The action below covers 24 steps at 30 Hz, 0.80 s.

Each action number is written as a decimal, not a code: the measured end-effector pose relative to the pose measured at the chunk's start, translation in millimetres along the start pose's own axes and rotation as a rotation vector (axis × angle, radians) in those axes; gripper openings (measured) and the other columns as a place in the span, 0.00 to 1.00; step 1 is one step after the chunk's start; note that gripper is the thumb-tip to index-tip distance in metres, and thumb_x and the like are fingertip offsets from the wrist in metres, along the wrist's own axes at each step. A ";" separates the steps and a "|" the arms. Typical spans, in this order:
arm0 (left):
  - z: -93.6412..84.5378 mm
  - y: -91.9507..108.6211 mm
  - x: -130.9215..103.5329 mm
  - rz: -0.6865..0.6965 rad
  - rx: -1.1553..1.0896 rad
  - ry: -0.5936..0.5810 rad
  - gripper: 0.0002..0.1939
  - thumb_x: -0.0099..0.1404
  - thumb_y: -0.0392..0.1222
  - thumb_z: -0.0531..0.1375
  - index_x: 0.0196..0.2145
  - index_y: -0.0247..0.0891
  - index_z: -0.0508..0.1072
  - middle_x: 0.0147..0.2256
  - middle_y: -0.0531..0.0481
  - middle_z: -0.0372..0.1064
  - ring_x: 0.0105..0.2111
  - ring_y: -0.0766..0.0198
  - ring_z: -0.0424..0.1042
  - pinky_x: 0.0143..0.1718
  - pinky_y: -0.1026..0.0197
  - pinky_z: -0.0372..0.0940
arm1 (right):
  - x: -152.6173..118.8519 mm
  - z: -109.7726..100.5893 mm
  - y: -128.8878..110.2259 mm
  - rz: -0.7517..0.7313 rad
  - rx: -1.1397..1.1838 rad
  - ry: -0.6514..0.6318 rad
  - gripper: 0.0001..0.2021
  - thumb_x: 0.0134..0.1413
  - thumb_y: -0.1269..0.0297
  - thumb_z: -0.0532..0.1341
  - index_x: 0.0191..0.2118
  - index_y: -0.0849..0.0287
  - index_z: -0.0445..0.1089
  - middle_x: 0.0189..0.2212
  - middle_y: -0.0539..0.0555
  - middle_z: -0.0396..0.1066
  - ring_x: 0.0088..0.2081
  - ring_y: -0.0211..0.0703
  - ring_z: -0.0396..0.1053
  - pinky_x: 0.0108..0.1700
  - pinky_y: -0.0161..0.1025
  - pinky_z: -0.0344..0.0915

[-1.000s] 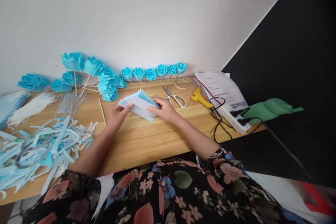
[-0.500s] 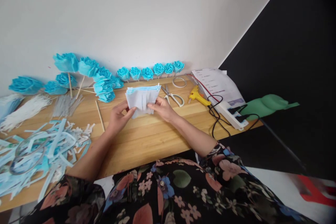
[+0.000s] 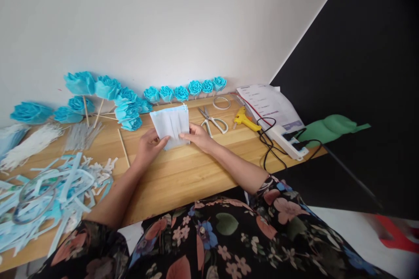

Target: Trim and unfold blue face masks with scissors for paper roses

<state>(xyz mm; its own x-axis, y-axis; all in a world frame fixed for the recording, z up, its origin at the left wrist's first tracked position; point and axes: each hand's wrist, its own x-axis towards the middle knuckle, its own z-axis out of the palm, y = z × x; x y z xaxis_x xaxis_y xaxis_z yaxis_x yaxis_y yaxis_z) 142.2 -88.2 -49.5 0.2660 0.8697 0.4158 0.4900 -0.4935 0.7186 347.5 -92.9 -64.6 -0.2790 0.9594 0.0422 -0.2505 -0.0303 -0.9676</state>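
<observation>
A stack of face masks (image 3: 172, 124), white on the side toward me with a thin blue edge along the top, is held upright above the table. My left hand (image 3: 151, 146) grips its lower left part, thumb across the front and fingers behind. On the lower right, my right hand (image 3: 199, 136) pinches the same stack, its thumb on the front. Vertical creases run down the front mask. How many layers there are cannot be told. Scissors (image 3: 212, 121) with white handles lie just beyond my right hand. A thin wooden stick (image 3: 123, 147) lies left of my left hand.
Blue flowers (image 3: 181, 93) line the wall, larger ones (image 3: 108, 87) on sticks at left. Cut strips (image 3: 49, 196) heap at the left front. At right are a tape roll (image 3: 221, 103), a yellow glue gun (image 3: 245, 118), papers (image 3: 270, 104), a power strip (image 3: 288, 141) and a green bag-like thing (image 3: 330, 130).
The mask stack has shifted slightly left and its layered top edges now look more aligned. My right hand has moved a little left with it; both hands keep hold.
</observation>
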 end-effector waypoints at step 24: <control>5.1 -4.2 -4.0 -0.121 -0.042 -0.036 0.15 0.58 0.51 0.60 0.23 0.36 0.74 0.25 0.47 0.73 0.25 0.62 0.69 0.28 0.62 0.62 | 0.7 -8.7 6.2 -0.074 -0.357 0.039 0.18 0.48 0.53 0.66 0.39 0.64 0.77 0.34 0.53 0.77 0.34 0.42 0.71 0.37 0.36 0.66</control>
<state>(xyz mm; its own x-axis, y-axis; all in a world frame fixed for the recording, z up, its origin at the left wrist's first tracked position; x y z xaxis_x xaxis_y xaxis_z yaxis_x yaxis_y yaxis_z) 143.3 -89.5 -57.1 0.2374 0.9222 0.3052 0.4854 -0.3848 0.7850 353.8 -90.0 -72.7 -0.2349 0.9655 0.1121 0.0729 0.1325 -0.9885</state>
